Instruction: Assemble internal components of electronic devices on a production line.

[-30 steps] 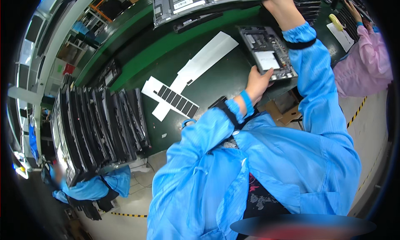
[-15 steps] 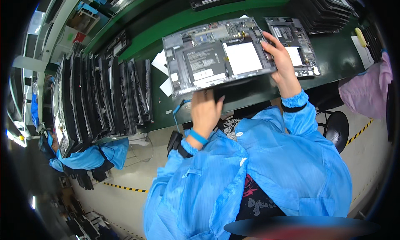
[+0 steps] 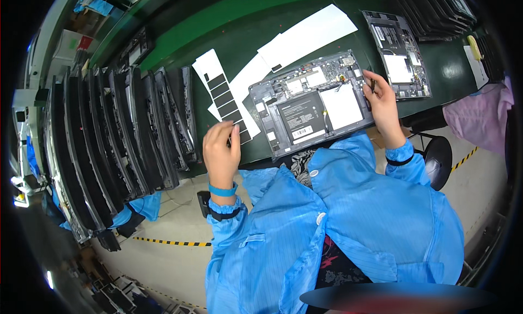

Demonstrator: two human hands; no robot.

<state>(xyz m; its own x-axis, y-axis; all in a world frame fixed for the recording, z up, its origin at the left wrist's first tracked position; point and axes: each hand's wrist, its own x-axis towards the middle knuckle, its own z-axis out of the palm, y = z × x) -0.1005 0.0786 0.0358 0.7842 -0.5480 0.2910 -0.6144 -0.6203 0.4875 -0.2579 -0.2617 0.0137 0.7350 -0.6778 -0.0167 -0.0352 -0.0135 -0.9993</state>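
1. Currently, head view: chassis (image 3: 302,115) on green bench (image 3: 245,41), in front of torso, right of sticker strip (image 3: 220,89).
2. Left hand (image 3: 222,150): over strip's near end, fingers curled, can't tell if pinching.
3. Right hand (image 3: 384,106): at chassis's right edge, grip unclear.

No wording is legible. On the opened device's (image 3: 313,80) black battery (image 3: 287,118) sits tiny pale print (image 3: 299,111), with a white barcode label (image 3: 303,132) at its six o'clock. Another device (image 3: 402,52), towards two o'clock, bears a white label (image 3: 378,34).
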